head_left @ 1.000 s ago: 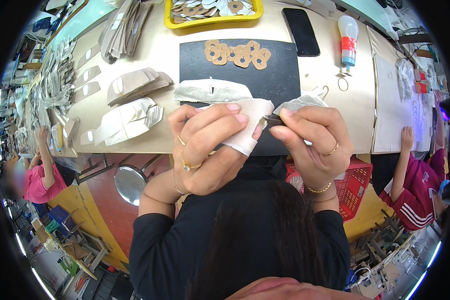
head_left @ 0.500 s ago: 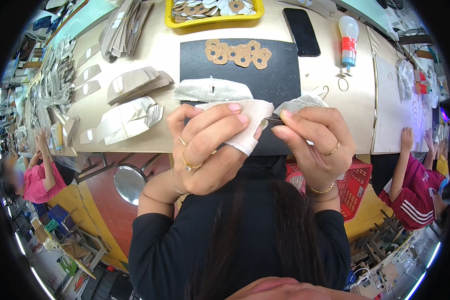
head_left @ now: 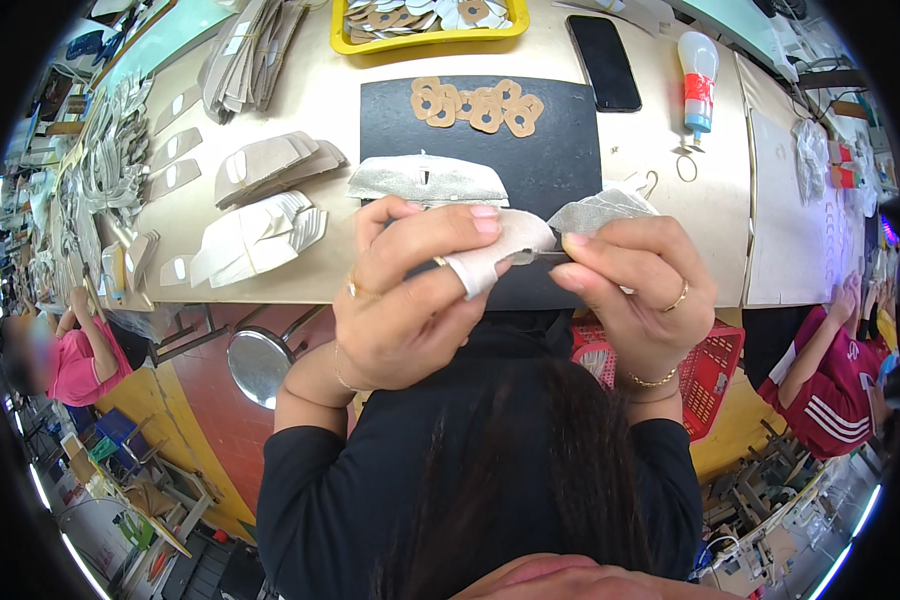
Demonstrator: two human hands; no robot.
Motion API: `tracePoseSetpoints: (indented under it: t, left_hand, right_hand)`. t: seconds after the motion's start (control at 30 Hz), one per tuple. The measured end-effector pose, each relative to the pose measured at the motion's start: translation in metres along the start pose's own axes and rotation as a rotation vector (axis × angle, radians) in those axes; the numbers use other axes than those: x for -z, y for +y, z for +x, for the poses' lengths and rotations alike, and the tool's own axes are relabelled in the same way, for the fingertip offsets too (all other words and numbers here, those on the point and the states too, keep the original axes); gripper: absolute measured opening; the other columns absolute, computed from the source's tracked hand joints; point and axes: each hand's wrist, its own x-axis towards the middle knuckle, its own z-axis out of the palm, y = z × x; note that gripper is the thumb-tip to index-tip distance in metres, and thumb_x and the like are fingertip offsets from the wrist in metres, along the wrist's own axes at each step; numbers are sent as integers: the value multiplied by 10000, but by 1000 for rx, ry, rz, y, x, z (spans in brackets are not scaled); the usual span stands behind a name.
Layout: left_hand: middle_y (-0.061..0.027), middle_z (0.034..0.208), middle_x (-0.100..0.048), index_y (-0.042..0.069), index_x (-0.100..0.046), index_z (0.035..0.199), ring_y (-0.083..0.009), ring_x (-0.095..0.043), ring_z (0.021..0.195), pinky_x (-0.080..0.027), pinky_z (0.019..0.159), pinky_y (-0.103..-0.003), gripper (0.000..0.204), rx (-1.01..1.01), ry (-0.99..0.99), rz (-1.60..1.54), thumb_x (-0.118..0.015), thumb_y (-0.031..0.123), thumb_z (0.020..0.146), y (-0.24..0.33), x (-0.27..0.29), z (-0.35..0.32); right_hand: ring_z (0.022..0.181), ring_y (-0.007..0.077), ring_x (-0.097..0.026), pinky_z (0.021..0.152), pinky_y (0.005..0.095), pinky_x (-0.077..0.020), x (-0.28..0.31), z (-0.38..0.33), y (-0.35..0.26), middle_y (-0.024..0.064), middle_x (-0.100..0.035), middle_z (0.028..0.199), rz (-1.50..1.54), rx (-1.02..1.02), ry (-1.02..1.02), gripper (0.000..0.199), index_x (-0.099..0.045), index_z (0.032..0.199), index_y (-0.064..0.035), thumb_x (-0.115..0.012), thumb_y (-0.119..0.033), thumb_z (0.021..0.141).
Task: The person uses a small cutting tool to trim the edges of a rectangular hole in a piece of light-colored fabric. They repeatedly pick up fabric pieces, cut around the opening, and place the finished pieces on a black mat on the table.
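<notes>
In my left hand (head_left: 410, 290), closed, is a pale, bent fabric-like piece (head_left: 520, 232), its edge turned toward the right. My right hand (head_left: 640, 285) pinches a thin metal tool (head_left: 548, 254) between thumb and forefinger; the tool's end meets the piece's edge, and its exact kind cannot be made out. Just beyond my left hand a grey curved piece with a small slot (head_left: 460, 180) lies on a black mat (head_left: 550, 130). Another grey piece (head_left: 610, 207) shows behind my right fingers, partly hidden.
Brown flower-shaped pieces (head_left: 485, 112) lie on the mat's far part. Beyond are a yellow tray (head_left: 430, 42), a phone (head_left: 604, 65) and a squeeze bottle (head_left: 698, 85). Stacks of cut pieces (head_left: 275, 170) stand left. A red basket (head_left: 715, 375) sits below the table; people work both sides.
My left hand has turned and shifted slightly, tilting the pale piece so that its edge now faces the tool. My right hand has barely moved and keeps its pinch.
</notes>
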Motion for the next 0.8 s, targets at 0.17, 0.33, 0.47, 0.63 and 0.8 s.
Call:
tracePoseSetpoints:
  t: [0.17, 0.33, 0.47, 0.63, 0.8]
  left_hand:
    - [-81, 1124, -681, 58, -720, 973, -207, -670, 1027, -425, 884, -369, 267, 133, 32, -329, -748, -68, 738, -4, -1, 0]
    - [-73, 1143, -683, 70, -721, 974, -203, -671, 1057, -403, 935, -368, 264, 123, -1, -307, -743, -65, 748, -2, 1, -1]
    - [-102, 1052, -670, 57, -692, 918, -279, -689, 1026, -429, 968, -448, 136, 158, -28, -297, -696, -37, 820, 0, 3, -1]
    - [-95, 1040, -675, 74, -696, 918, -270, -695, 1011, -424, 973, -443, 139, 182, -42, -377, -693, -29, 824, -1, 3, -1]
    - [-104, 1062, -686, 70, -707, 923, -258, -692, 1017, -428, 941, -419, 171, 177, -33, -468, -698, -44, 795, -4, 2, -1]
  right_hand:
    - [728, 164, -626, 627, 263, -485, 7, 1, -4, 69, -655, 829, 45, -78, -76, 329, -748, 937, -43, -865, -84, 632]
    - [724, 164, -630, 616, 264, -484, 6, 5, -5, 66, -655, 828, 44, -53, -123, 344, -753, 926, -48, -873, -112, 610]
    - [714, 165, -632, 607, 266, -485, 7, 6, -7, 61, -655, 818, 55, -61, -138, 328, -753, 902, -45, -874, -116, 605]
    - [671, 166, -635, 573, 266, -485, 8, 7, -6, 49, -662, 790, 39, -13, -138, 285, -747, 868, -52, -871, -125, 622]
    - [629, 158, -638, 523, 261, -477, 7, 8, -2, 30, -665, 787, 66, 30, -109, 245, -748, 863, -76, -869, -145, 662]
